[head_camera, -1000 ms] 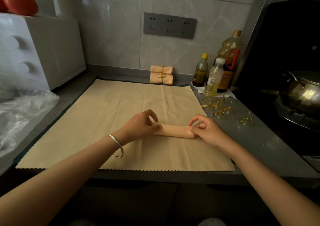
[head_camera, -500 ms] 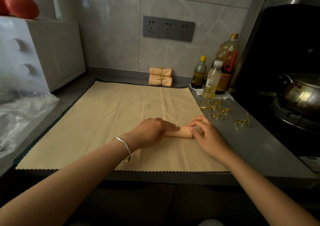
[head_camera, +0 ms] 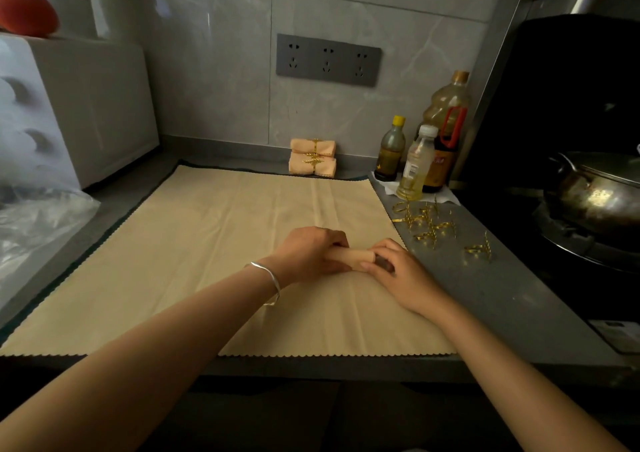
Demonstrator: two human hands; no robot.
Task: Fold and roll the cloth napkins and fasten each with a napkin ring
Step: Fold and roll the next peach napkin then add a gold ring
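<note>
A peach rolled napkin (head_camera: 354, 256) lies on the beige mat (head_camera: 207, 261), toward its 3 o'clock edge. The left hand (head_camera: 310, 252) curls its fingers over the roll's left end, and the right hand (head_camera: 398, 273) grips its right end. Gold napkin rings (head_camera: 427, 224) lie on the bare tabletop (head_camera: 491, 299) at the roll's 2 o'clock, and two ringed napkins (head_camera: 313, 157) are stacked at its 12 o'clock.
</note>
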